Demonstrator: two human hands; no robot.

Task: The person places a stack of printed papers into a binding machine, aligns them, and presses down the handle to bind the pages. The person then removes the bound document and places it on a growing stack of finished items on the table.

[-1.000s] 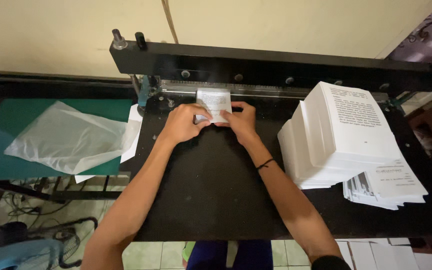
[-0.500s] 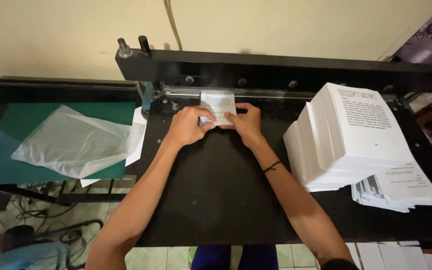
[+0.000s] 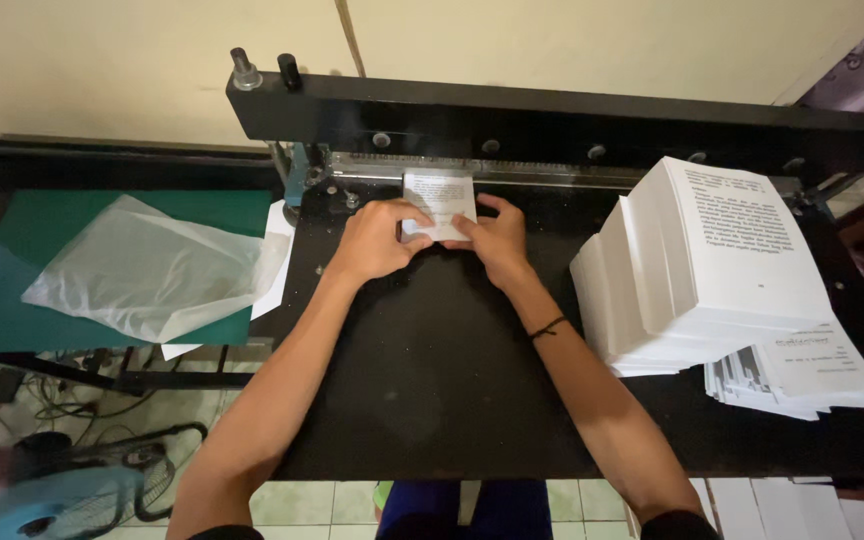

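A small white printed paper booklet [image 3: 439,201] is pressed against the black metal machine bar [image 3: 552,120] at the back of the black tabletop [image 3: 432,380]. A tall stack of white printed sheets [image 3: 712,260] is set to its right, a clear plastic sheet [image 3: 152,265] on a green mat [image 3: 12,260] to its left.

Both our arms reach straight ahead, bare forearms converging toward the middle. Our left hand [image 3: 377,240] lies palm down, fingers curled inward and pinching at the fingertips. Our right hand [image 3: 497,238] mirrors it just beside, thumb tucked in, knuckles raised. A thin dark band circles our right wrist [image 3: 546,327]. The two hands almost touch.
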